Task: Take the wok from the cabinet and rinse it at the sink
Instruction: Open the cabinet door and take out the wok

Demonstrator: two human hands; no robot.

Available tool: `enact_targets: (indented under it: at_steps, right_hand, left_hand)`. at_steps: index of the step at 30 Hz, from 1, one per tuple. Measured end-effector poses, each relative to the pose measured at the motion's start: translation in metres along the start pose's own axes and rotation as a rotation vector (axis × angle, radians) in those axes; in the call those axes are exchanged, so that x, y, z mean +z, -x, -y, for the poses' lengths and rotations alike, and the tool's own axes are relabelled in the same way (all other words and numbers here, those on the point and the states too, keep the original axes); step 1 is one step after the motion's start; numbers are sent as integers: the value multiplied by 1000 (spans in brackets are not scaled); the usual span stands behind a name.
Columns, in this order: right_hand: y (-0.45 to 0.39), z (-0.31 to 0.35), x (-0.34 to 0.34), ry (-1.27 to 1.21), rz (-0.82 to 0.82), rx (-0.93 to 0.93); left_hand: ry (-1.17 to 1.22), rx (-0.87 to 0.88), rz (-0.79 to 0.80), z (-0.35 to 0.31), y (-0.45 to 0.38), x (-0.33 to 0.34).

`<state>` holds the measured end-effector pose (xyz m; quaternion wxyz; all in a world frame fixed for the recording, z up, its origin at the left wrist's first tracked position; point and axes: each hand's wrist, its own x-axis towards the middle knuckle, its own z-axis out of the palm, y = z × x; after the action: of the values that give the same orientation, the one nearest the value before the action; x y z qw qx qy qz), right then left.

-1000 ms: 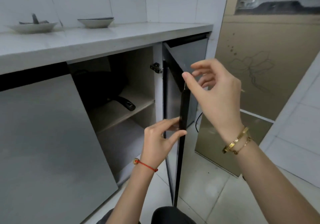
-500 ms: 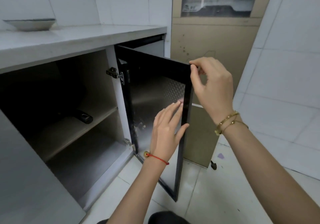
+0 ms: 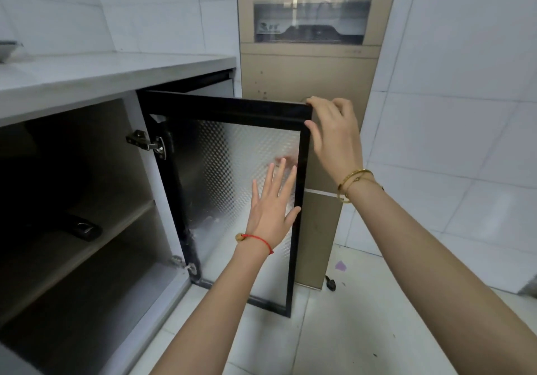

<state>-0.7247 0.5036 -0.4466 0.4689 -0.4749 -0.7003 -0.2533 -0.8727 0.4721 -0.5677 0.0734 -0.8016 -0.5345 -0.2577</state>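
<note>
Cabinet door [image 3: 232, 188] swung wider than before. Left hand [image 3: 271, 209] flat, fingers spread on its glass; right hand [image 3: 334, 133] pinches top corner. Wok handle [image 3: 82, 226] on shelf, 9 o'clock.

- cabinet [image 3: 87, 200] sits under the counter [image 3: 116, 75], its door [image 3: 232, 171] swung out to the right
- wok handle [image 3: 82, 228] lies on the middle shelf [image 3: 96, 247], left of the door
- left hand [image 3: 271, 209] flat against the door's inner face, right hand [image 3: 334, 133] on its top outer corner
- tall appliance [image 3: 313, 64] stands behind the door, against the wall
</note>
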Motion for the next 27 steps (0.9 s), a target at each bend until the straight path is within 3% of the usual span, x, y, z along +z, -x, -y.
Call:
enact_targets:
  at_steps: [27]
  right_hand:
    - [-7,-16,18,-118,17,111]
  left_hand:
    - [13,-66,163,1,-25,9]
